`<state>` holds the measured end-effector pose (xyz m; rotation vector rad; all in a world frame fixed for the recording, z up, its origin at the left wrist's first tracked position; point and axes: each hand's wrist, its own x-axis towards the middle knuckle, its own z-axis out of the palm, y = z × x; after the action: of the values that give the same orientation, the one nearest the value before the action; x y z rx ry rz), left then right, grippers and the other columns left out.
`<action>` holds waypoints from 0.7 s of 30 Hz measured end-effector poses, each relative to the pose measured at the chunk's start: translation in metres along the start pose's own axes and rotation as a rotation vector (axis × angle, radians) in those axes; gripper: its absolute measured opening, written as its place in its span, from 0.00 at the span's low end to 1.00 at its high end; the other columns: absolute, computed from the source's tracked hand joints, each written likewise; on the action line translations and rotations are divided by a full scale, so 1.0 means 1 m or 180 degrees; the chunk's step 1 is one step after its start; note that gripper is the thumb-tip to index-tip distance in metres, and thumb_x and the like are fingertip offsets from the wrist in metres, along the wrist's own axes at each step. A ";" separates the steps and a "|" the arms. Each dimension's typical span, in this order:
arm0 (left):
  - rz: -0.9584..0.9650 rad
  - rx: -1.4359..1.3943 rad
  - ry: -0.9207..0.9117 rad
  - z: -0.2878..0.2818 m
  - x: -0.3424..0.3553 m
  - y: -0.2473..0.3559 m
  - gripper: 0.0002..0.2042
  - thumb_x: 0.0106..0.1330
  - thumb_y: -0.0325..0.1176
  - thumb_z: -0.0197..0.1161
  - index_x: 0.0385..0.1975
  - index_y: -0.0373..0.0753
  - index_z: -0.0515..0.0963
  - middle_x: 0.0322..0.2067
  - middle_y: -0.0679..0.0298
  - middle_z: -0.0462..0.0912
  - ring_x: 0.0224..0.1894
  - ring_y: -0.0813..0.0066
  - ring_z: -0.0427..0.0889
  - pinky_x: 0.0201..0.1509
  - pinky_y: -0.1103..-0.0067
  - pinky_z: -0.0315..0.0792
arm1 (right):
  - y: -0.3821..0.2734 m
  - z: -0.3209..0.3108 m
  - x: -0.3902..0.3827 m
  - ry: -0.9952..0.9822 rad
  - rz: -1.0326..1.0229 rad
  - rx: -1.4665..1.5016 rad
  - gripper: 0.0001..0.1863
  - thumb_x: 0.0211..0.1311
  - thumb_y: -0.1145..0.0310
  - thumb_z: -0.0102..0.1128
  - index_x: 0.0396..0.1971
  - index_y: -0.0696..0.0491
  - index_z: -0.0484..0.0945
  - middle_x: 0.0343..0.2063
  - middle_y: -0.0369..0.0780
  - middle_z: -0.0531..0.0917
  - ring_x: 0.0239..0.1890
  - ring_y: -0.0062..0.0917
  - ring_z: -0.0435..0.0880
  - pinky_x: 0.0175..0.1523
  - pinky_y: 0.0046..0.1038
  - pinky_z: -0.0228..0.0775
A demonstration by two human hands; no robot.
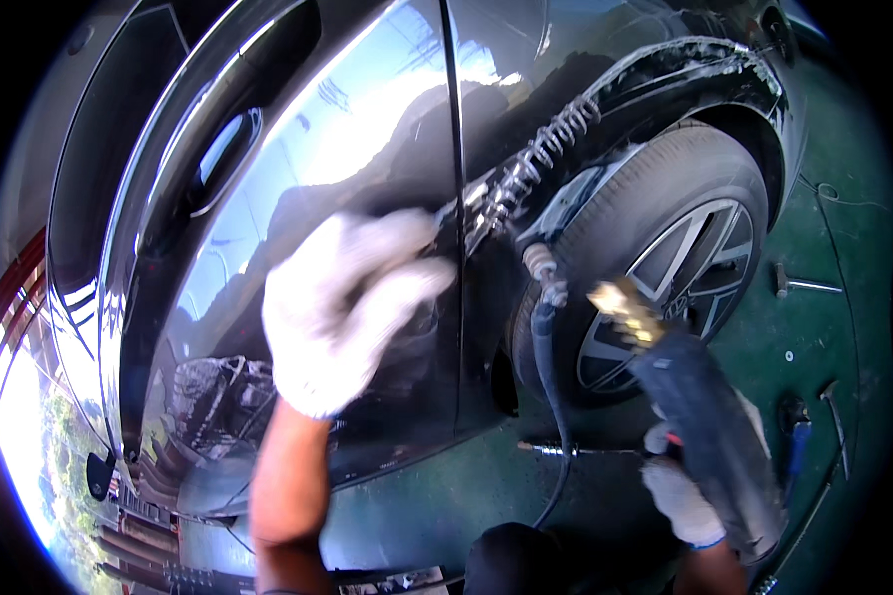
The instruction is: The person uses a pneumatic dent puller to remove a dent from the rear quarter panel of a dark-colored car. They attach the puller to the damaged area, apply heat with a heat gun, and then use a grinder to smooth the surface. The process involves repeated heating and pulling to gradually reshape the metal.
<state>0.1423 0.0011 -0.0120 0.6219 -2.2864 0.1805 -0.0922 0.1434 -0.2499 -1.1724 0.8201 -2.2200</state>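
Note:
My left hand (342,297), in a white knit glove, is blurred beside the dark car door (367,159). Its fingers are curled toward the row of metal pull rings (541,159); what the fingertips hold, if anything, I cannot make out. Those rings stand along the scraped rear panel above the wheel arch (724,109). In my right hand (680,491), also gloved, is a black welding gun with a brass tip (700,416), tilted up toward the panel. A cable with a metal clamp end (543,273) is attached to the panel's lower edge, left of the gun tip.
The rear wheel (685,258) stands behind the gun. A hammer (804,285), another hammer (835,426) and a long metal rod (585,451) lie on the green floor. A thin cord (848,278) runs along the right. Scraped paint (218,402) marks the lower door.

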 end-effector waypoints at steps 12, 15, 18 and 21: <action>-0.6575 -0.5106 0.0697 0.146 -0.415 0.021 0.22 0.66 0.21 0.59 0.60 0.23 0.67 0.59 0.39 0.75 0.61 0.47 0.77 0.65 0.66 0.74 | 0.000 -0.056 -0.047 -0.0074 0.1869 0.0116 0.37 0.49 0.77 0.77 0.60 0.64 0.69 0.43 0.43 0.85 0.38 0.21 0.85 0.45 0.25 0.80; -0.5603 -0.4617 0.0712 0.129 -0.354 0.035 0.22 0.67 0.18 0.55 0.60 0.18 0.62 0.58 0.34 0.74 0.61 0.42 0.76 0.67 0.63 0.73 | -0.001 -0.058 -0.046 -0.0091 0.1964 0.0135 0.37 0.49 0.76 0.78 0.60 0.64 0.69 0.42 0.42 0.86 0.39 0.21 0.85 0.46 0.26 0.80; -0.5496 -0.4073 0.0653 0.120 -0.305 0.035 0.18 0.68 0.19 0.55 0.57 0.22 0.67 0.55 0.36 0.77 0.58 0.42 0.78 0.65 0.60 0.75 | 0.013 -0.072 -0.050 -0.0537 0.1604 -0.0387 0.37 0.50 0.74 0.78 0.60 0.62 0.70 0.42 0.41 0.86 0.40 0.22 0.85 0.48 0.27 0.80; -0.5112 -0.3838 0.0516 0.107 -0.285 0.032 0.14 0.71 0.20 0.55 0.55 0.26 0.70 0.51 0.42 0.81 0.56 0.49 0.81 0.61 0.65 0.79 | 0.024 -0.080 -0.056 -0.0657 0.1615 -0.0376 0.38 0.50 0.73 0.78 0.61 0.60 0.69 0.43 0.41 0.85 0.41 0.22 0.85 0.50 0.28 0.79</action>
<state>0.2314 0.1045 -0.2861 1.3407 -0.8066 -1.6190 -0.1286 0.1853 -0.3337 -1.0777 1.0371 -1.6321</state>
